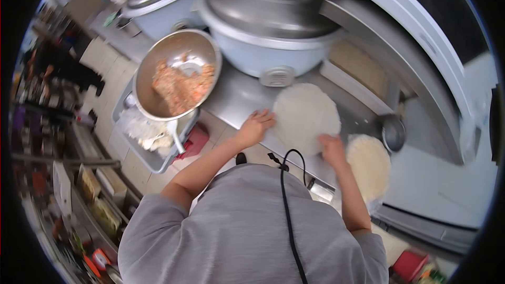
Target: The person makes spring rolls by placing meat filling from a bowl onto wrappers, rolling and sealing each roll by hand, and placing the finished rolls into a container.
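A thin, round, pale wrapper sheet [306, 115] lies flat on the metal counter in front of me. At its left edge, my left hand [256, 127] rests with fingers stretched out and nothing in them. My right hand [333, 151] is at the sheet's lower right edge, its fingertips pressed together on the rim. A stack of similar round wrappers [369, 167] sits in clear plastic to the right of that hand. To the left, a steel bowl [142, 79] holds an orange, shredded-looking filling [184, 88].
Beyond the sheet stands a large lidded rice cooker [271, 52], with another cooker [167, 21] at its left. A grey tub [158, 164] with plastic bags sits under the bowl. On the right are a small dark pan [393, 134] and a white rectangular container [350, 85].
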Motion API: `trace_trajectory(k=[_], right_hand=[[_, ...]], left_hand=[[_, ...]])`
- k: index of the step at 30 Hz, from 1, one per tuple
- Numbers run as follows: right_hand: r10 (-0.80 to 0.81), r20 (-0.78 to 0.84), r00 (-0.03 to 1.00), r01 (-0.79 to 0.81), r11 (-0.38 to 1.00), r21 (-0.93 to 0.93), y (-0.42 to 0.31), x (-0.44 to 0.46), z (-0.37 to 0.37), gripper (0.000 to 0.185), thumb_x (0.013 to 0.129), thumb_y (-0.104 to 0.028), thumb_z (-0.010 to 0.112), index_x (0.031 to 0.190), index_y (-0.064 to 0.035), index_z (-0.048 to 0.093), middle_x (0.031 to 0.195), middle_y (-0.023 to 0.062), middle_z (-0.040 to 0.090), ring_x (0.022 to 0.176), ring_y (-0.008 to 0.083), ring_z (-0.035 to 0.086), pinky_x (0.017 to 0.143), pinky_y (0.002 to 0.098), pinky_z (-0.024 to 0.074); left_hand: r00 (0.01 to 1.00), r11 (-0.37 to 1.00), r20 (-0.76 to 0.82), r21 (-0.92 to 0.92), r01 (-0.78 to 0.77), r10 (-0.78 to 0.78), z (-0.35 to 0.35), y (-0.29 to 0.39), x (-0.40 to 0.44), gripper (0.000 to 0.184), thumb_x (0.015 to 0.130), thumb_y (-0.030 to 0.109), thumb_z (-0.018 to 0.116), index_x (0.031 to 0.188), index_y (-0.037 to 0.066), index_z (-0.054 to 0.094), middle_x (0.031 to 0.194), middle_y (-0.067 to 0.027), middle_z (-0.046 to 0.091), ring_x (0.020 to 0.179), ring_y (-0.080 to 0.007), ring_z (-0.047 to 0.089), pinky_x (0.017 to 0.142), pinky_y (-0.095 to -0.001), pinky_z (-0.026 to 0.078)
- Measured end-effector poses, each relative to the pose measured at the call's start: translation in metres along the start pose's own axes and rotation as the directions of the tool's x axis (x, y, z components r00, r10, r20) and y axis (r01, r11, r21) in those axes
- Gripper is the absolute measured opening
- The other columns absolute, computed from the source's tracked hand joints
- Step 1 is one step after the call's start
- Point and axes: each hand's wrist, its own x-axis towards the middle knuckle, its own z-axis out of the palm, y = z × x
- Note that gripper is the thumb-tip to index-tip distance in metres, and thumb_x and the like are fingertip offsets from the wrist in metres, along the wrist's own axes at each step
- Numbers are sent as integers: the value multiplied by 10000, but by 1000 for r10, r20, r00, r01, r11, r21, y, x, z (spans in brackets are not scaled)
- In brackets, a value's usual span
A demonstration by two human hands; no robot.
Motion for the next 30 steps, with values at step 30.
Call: trace_trajectory(k=[30], right_hand=[[-523, 559, 643, 687, 716, -121, -406, 256, 12, 223, 735, -73, 564, 923, -78, 684, 908, 167, 650, 858, 330, 623, 752, 397, 489]], left_hand=[[345, 858, -876, -134, 497, -337, -166, -146, -147, 223, 677, -2, 509, 836, 92, 634, 804, -57, 633, 763, -231, 585, 664, -346, 380]])
